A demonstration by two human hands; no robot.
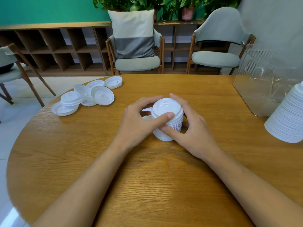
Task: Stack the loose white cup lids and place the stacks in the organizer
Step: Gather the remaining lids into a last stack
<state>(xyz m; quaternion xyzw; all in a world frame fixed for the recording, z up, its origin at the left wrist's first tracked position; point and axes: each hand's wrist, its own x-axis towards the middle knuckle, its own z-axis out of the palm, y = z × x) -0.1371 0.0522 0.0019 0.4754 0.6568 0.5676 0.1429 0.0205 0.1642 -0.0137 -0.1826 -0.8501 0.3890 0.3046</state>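
On the table point(147, 177), the lid stack point(168, 122) stands mid-table between the left hand point(139, 122) and right hand point(195, 133), loose lids point(86, 97) lie far left, the organizer point(255, 89) sits far right, and a taller stack point(288, 118) stands just nearer.

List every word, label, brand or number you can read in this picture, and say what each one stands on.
No text can be read.
Top lid of the centre stack: raised marks by the sip hole, too blurred to read.
Loose lids: small raised marks, too small to read.
Clear organizer: no label shows.
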